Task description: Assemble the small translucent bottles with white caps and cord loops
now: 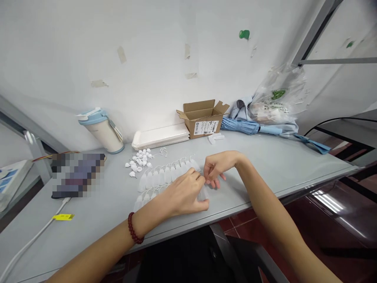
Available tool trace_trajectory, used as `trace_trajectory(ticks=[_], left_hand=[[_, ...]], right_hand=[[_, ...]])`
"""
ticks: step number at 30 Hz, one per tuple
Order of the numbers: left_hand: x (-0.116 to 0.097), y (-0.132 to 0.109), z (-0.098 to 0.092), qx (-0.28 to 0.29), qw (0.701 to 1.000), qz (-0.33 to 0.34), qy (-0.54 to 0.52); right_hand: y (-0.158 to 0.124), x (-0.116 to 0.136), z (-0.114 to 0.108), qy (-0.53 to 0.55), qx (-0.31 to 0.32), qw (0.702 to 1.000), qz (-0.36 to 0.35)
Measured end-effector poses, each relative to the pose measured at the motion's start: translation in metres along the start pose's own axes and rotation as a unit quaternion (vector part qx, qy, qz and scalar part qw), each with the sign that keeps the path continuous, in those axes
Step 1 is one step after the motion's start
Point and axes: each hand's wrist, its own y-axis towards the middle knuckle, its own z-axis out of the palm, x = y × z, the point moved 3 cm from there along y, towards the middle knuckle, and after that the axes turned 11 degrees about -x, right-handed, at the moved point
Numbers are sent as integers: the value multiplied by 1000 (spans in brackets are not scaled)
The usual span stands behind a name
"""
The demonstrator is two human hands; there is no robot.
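Observation:
My left hand [184,194] and my right hand [216,167] meet over the grey table [279,161], fingers pinched together on a small translucent white plastic piece [203,192] between them. A row of similar translucent capsule-shaped pieces [166,175] lies just left of my hands, with a second row [145,196] partly hidden under my left hand. A heap of small white caps [139,160] sits beyond the rows. A dark red bead bracelet [133,228] is on my left wrist.
Against the wall stand a lidded cup [101,129], stacked white trays [160,136], an open cardboard box [203,117], a folded blue umbrella [250,126] and a plastic bag [278,96]. A blurred flat object [76,173], a white cable [32,239] and a yellow tag [63,216] lie left.

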Motion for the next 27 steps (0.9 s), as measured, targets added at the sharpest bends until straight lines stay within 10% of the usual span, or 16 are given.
trace_trajectory(ticks=[27], left_hand=[[33, -10, -17, -123, 987, -82, -59]], right_hand=[[12, -12, -4, 27, 34, 999, -1]])
